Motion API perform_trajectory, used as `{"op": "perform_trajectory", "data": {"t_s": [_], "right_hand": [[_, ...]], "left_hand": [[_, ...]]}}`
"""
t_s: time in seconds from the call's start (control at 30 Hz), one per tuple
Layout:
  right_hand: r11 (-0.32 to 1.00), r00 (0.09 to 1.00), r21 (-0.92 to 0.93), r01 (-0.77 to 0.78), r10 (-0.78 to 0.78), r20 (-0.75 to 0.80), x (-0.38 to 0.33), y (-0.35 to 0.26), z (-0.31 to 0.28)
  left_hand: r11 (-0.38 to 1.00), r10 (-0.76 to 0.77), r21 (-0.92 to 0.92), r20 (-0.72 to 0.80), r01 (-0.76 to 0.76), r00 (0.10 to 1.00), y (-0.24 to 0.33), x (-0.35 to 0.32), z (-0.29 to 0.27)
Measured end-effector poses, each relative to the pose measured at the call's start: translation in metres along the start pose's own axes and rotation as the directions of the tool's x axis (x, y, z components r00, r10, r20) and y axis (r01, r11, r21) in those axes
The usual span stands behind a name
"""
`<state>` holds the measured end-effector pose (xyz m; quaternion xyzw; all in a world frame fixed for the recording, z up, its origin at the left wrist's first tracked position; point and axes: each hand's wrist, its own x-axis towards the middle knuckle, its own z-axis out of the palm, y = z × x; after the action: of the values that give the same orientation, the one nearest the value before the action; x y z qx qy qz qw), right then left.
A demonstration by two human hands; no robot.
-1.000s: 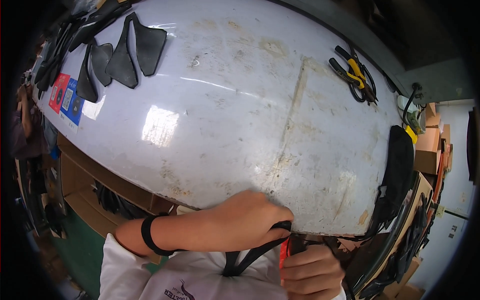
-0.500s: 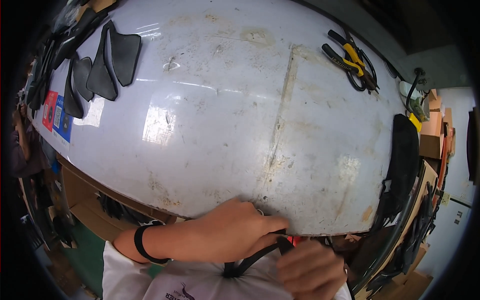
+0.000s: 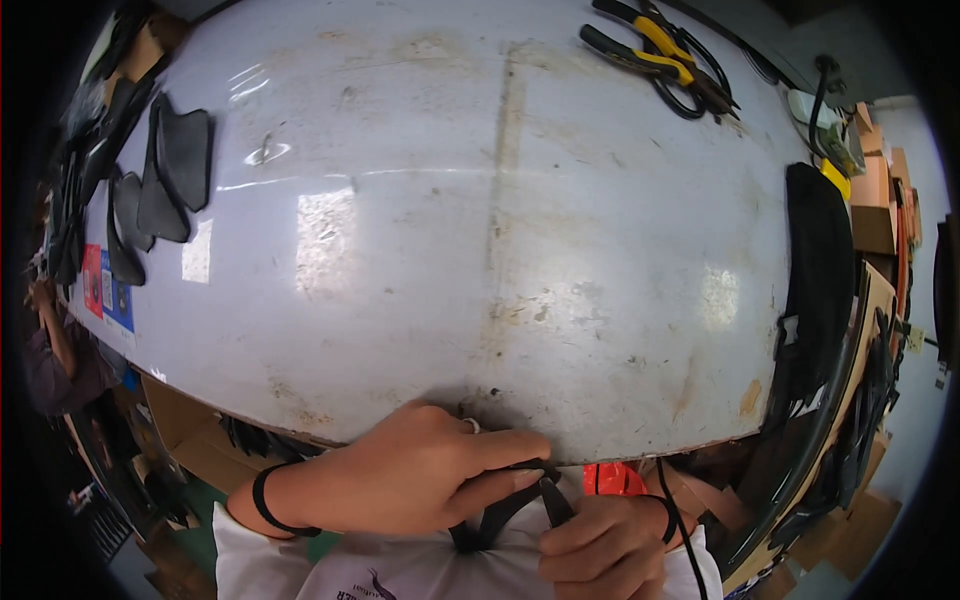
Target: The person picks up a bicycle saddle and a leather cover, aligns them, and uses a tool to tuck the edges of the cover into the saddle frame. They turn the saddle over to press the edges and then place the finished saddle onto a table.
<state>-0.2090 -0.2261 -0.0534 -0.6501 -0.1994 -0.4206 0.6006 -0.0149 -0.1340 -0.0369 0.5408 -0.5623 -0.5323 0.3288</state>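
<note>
At the table's near edge, my left hand (image 3: 425,468) is closed, thumb and index finger pinching a black strip-like piece (image 3: 497,514) whose lower part hangs in front of my shirt. The piece's full shape is hidden by the hand. Just right of it, my right hand (image 3: 605,552) is closed around a narrow dark flat piece (image 3: 556,503), perhaps a blade or tool; its kind is unclear. Its upper end points toward the left fingertips, very close to the black strip; whether they touch cannot be made out.
Yellow-and-black pliers (image 3: 655,55) lie at the table's far right. Several black curved parts (image 3: 183,160) are at the far left, near a red-and-blue card (image 3: 108,290). A black pouch (image 3: 815,270) lines the right edge. Another person (image 3: 62,360) is at the left.
The whole view has shifted, with the pliers now higher and farther left in it. My right hand, blurred before, is sharper and slightly nearer the left fingers. Both hands keep their hold.
</note>
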Motion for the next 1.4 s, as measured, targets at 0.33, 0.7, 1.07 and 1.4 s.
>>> {"op": "perform_trajectory", "data": {"t_s": [0.33, 0.7, 1.07, 1.4], "right_hand": [[0.989, 0.76, 0.009, -0.146, 0.118, -0.639, -0.027, -0.008, 0.041], [0.974, 0.982, 0.214, -0.079, 0.113, -0.152, -0.009, 0.004, -0.014], [0.975, 0.949, 0.096, -0.198, 0.215, -0.229, -0.031, -0.007, -0.002], [0.991, 0.844, -0.129, -0.027, -0.047, -0.535, -0.041, -0.024, 0.002]], "left_hand": [[0.999, -0.029, -0.034, 0.032, 0.03, 0.999, 0.001, 0.0, -0.004], [0.999, -0.031, -0.023, 0.018, 0.032, 0.999, -0.005, -0.003, -0.001], [0.992, -0.089, 0.104, 0.205, 0.069, 0.975, 0.004, 0.015, -0.008], [0.978, -0.205, -0.004, 0.116, 0.206, 0.972, 0.018, 0.005, -0.021]]}}
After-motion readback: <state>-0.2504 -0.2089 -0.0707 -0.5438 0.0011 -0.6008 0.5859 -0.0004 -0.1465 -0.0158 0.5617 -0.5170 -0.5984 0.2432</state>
